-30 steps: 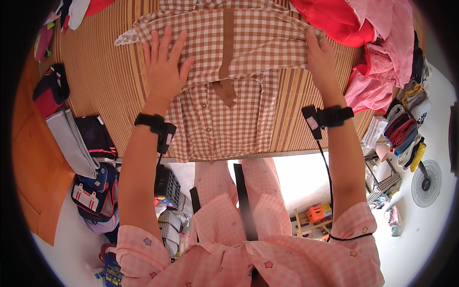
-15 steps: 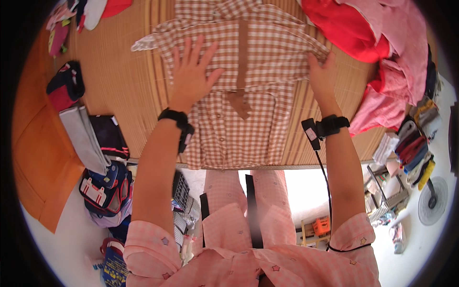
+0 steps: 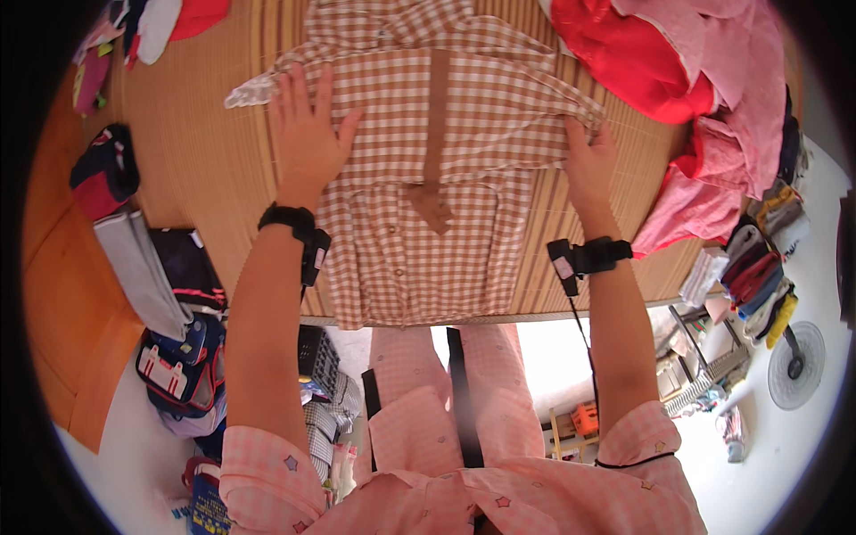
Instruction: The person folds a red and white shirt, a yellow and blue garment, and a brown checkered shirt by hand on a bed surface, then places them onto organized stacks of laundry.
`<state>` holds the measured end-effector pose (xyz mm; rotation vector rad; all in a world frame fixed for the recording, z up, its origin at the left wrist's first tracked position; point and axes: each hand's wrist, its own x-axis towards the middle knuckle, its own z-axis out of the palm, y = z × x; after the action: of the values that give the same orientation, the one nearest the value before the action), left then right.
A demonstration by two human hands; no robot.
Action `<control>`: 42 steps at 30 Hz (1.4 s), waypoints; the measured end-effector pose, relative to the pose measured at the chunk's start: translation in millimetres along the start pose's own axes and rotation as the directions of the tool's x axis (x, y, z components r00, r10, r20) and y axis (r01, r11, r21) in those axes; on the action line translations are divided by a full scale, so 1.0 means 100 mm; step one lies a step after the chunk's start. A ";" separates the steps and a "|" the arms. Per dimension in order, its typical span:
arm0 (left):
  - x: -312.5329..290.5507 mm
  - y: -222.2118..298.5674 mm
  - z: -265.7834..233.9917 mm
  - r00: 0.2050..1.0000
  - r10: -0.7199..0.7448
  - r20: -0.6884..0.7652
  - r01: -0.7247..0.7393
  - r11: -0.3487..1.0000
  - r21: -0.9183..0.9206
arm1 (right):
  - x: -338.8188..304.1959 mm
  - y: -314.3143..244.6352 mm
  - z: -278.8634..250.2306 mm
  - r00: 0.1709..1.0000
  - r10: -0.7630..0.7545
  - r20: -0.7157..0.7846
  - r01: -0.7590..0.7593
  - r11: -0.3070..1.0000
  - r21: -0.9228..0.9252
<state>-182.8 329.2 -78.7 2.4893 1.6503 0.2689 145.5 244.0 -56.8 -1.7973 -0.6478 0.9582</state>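
My left hand has slid up, flat and spread on the shirt; my right hand pinches its folded edge. The shirt lies mid-mat, reaching the near edge.

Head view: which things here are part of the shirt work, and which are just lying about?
In hand:
- checked shirt, spread on the bamboo mat
- left hand, flat on it
- right hand, at its side edge

Lying about:
- red and pink clothes pile
- bags on the floor
- fan
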 end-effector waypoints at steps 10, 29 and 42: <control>0.26 1.25 -0.15 0.965 0.213 0.154 -0.168 0.950 -0.262 | 0.02 -0.17 -0.08 0.985 0.149 0.084 -0.164 0.964 0.208; -0.06 0.66 -0.50 0.966 -0.221 -0.135 0.161 0.920 -0.357 | -0.14 -0.49 0.49 0.920 -0.390 0.040 0.387 0.888 -0.248; -0.07 0.91 -0.21 0.953 0.186 0.238 -0.121 0.956 -0.267 | -0.16 -0.11 0.61 0.688 -0.361 0.629 0.721 0.245 -0.648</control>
<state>-108.7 288.1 -39.2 2.3477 1.2395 0.1467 85.5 266.8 -55.9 -1.9187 -2.2228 0.3880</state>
